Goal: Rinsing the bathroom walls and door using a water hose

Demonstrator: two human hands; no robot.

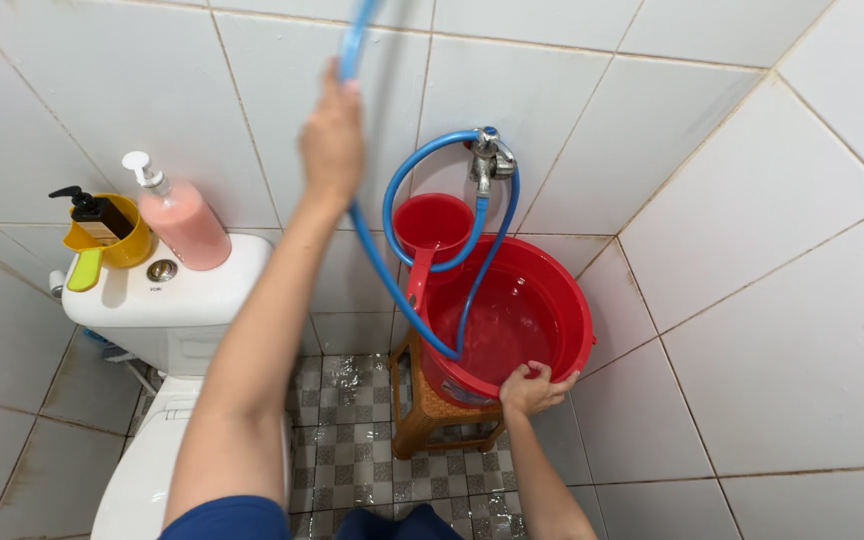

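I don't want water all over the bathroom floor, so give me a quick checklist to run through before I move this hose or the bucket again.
1. Left hand grips the blue hose: ok.
2. Right hand holds the red bucket rim: ok.
3. Hose fixed on the tap: ok.
4. Bucket squarely on the stool: not ok, it looks tilted.
5. Tap shut: cannot tell.
6. Floor dry: not ok, the tiles look wet.

A single head-worn camera looks steeply down and forward into a tiled corner, close behind both arms: raised left hand (331,135) upper centre, right hand (533,388) low, right of centre.
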